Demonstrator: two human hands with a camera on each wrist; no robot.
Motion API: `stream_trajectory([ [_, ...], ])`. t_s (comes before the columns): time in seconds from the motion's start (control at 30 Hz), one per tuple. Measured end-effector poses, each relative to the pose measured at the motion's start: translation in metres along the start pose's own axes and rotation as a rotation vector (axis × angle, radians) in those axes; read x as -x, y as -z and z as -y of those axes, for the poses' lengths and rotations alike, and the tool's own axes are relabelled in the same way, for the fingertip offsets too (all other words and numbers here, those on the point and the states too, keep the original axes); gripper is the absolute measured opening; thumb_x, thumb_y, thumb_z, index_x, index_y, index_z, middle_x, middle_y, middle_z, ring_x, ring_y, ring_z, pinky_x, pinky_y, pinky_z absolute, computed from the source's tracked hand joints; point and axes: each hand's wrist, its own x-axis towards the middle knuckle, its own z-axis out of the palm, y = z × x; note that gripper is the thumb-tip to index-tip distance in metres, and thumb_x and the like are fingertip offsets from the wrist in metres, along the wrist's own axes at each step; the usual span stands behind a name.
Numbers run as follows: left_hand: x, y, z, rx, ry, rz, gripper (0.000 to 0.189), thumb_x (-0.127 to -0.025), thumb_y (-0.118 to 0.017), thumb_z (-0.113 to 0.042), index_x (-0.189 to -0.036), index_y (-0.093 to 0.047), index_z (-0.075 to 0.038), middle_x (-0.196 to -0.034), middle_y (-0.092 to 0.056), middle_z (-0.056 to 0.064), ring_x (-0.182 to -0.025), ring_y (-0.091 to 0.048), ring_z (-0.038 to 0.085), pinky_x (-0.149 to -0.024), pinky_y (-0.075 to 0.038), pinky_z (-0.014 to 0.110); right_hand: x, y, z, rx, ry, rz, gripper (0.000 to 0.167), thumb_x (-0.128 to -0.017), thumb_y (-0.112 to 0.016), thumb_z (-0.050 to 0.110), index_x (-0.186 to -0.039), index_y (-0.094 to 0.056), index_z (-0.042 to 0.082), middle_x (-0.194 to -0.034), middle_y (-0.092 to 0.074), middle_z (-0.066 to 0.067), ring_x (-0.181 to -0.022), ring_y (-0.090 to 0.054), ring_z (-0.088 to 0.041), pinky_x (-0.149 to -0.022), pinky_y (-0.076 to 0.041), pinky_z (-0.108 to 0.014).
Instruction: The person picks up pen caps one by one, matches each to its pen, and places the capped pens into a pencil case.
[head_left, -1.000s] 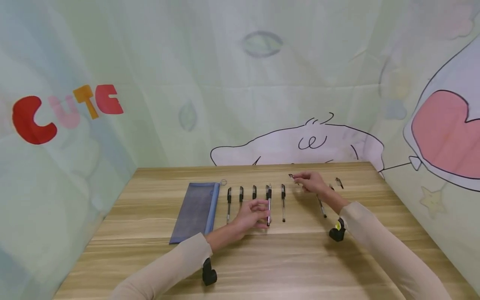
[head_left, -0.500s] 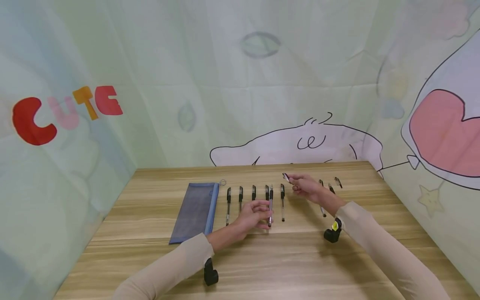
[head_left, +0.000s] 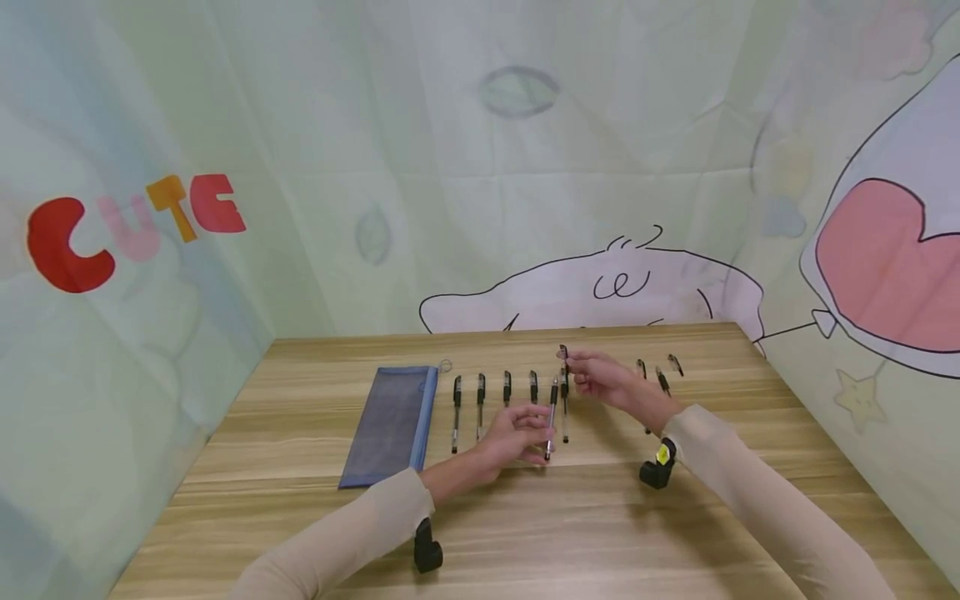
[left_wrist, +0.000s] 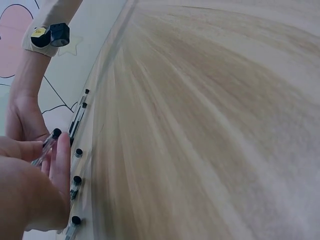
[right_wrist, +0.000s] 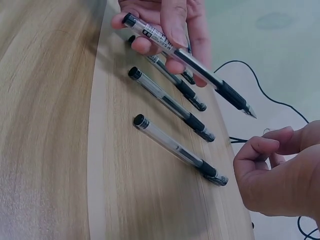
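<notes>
My left hand pinches an uncapped gel pen over the table, its bare tip pointing away from me. The right wrist view shows this pen with a clear barrel, black grip and metal tip. A black pen cap is between the fingertips of my right hand, beyond the pen tip and apart from it. In the right wrist view the right hand's curled fingers hide the cap. Several capped gel pens lie in a row around and behind the left hand, which partly covers some.
A blue mesh zip pouch lies left of the pens. On the right are an uncapped pen, a loose cap and another pen or cap partly behind the right arm. A printed curtain hangs behind the wooden table.
My right hand has moved left with the cap, turning it more upright. The left hand has shifted slightly right, and the pen it holds now leans a little.
</notes>
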Motion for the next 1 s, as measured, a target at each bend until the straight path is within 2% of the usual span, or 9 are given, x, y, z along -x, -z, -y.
stream_trajectory([
  [0.37,0.000,-0.002,0.001,0.004,0.000,-0.001,0.042,-0.094,-0.070,-0.002,-0.134,-0.058,0.003,-0.107,-0.069,0.009,-0.078,-0.070,0.012,-0.066,-0.067,0.030,0.004,-0.007,-0.003,0.010,-0.018,-0.042,0.047,-0.107,-0.050,0.011,-0.148,-0.039,-0.009,-0.091,-0.054,0.007,-0.066,-0.044,-0.001,-0.062,-0.041,-0.014],
  [0.7,-0.003,0.003,0.000,0.006,-0.014,-0.026,0.043,-0.094,-0.070,-0.005,-0.136,-0.058,0.001,-0.118,-0.069,0.018,-0.082,-0.073,0.014,-0.070,-0.068,0.031,0.000,-0.009,-0.011,0.144,-0.014,-0.105,0.043,-0.104,-0.058,0.013,-0.142,-0.051,-0.005,-0.098,-0.058,0.003,-0.071,-0.049,-0.004,-0.061,-0.042,-0.014],
  [1.0,-0.002,0.003,-0.001,-0.009,-0.010,-0.034,0.045,-0.094,-0.071,-0.006,-0.136,-0.056,0.002,-0.115,-0.072,0.019,-0.084,-0.075,0.016,-0.072,-0.068,0.032,0.005,-0.014,-0.010,0.255,0.050,-0.074,0.048,-0.106,-0.054,0.015,-0.152,-0.044,0.006,-0.102,-0.057,0.001,-0.068,-0.047,-0.005,-0.063,-0.044,-0.019],
])
